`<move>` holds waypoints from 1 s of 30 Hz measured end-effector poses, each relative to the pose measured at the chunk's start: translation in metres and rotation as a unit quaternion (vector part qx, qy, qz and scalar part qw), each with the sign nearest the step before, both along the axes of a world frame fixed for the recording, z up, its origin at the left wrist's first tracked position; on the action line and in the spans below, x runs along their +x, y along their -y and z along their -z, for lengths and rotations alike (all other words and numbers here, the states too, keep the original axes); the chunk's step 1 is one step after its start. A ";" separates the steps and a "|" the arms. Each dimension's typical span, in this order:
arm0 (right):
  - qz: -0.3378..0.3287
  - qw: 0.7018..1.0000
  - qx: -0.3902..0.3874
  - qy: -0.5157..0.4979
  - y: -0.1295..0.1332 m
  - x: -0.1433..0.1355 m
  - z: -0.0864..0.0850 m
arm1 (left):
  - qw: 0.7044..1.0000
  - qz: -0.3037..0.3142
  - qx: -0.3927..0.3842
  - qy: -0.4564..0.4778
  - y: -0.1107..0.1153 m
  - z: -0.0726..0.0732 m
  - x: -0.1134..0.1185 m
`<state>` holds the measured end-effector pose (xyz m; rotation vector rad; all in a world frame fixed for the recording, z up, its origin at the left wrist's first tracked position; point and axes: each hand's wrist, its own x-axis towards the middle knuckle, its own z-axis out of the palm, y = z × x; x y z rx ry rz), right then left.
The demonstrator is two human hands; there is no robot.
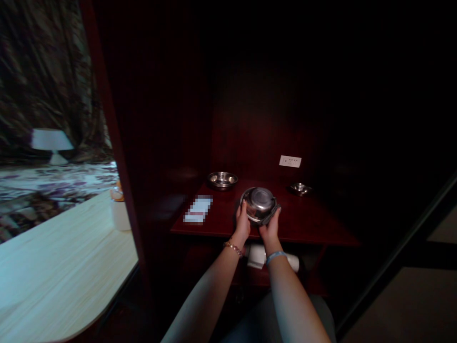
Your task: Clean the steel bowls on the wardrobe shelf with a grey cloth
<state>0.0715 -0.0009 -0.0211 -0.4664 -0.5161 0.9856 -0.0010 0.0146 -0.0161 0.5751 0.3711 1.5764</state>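
The left hand (243, 220) and the right hand (270, 226) grip 1 shiny metal bowl (259, 201) from opposite sides, the left thumb lying along its near side. The bowl is between the 2 hands, its round base turned up toward the viewer; a dark edge shows beside the right fingers, nature unclear. Both hands are over the front part of a dark red shelf (314, 224); whether the bowl touches the shelf cannot be determined. Beyond the left hand and to its left stands 1 round metal dish (222, 181); nearer, also left, lies 1 pale flat item (198, 209), its detail obscured by pixelation. Beyond the right hand and to its right is 1 smaller metal dish (300, 189), with 1 white socket plate (290, 161) on the wall above it. Below the hands, white objects (256, 257) show under the shelf, partly hidden by the right wrist. Well left of the hands, 1 white container (121, 215) stands on a light wooden table (64, 271).
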 end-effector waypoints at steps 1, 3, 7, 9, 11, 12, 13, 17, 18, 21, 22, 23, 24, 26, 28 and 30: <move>-0.002 1.000 -0.001 -0.002 0.000 0.000 0.000 | 1.000 0.001 -0.002 0.003 0.000 0.000 0.000; -0.003 1.000 -0.005 -0.011 0.000 0.000 0.000 | 1.000 0.008 -0.005 0.010 0.000 -0.001 0.000; 0.003 1.000 -0.010 -0.025 0.001 -0.001 0.000 | 0.999 0.025 -0.006 0.021 0.001 -0.002 -0.001; 0.011 1.000 -0.009 -0.025 0.001 -0.001 0.000 | 0.999 0.031 -0.002 0.021 0.001 -0.002 -0.001; 0.015 1.000 -0.005 -0.022 0.000 -0.001 0.000 | 0.999 0.036 0.001 0.017 0.002 -0.003 -0.002; 0.014 1.000 -0.002 -0.021 0.000 -0.001 0.001 | 0.999 0.038 0.002 0.015 0.003 -0.003 -0.002; 0.013 1.000 -0.001 -0.020 -0.001 0.000 0.001 | 0.999 0.040 0.002 0.013 0.003 -0.003 -0.002; 0.009 1.000 -0.002 -0.016 -0.002 0.000 0.002 | 0.999 0.043 0.001 0.006 0.002 -0.002 -0.001; 0.007 1.000 -0.001 -0.015 -0.002 0.000 0.002 | 0.999 0.043 0.000 0.003 0.002 -0.001 -0.001; 0.005 1.000 0.003 -0.017 -0.001 0.000 0.002 | 0.999 0.043 -0.002 -0.004 0.000 0.001 0.000; 0.006 1.000 0.002 -0.018 -0.001 0.000 0.002 | 0.999 0.041 0.000 -0.006 0.000 0.002 0.001; 0.008 1.000 0.000 -0.017 -0.001 0.000 0.002 | 0.999 0.040 0.002 -0.009 0.000 0.002 0.001; 0.009 1.000 -0.001 -0.016 -0.001 0.000 0.002 | 0.999 0.038 0.003 -0.010 0.000 0.002 0.001; 0.006 1.000 -0.002 -0.011 -0.001 0.000 0.002 | 0.999 0.035 0.003 -0.013 0.001 0.002 0.001; 0.001 1.000 0.001 -0.008 -0.001 0.000 0.002 | 0.999 0.032 0.003 -0.016 0.001 0.002 0.001; 0.001 1.000 0.002 -0.009 -0.001 0.000 0.002 | 0.999 0.030 0.006 -0.019 0.002 0.001 0.001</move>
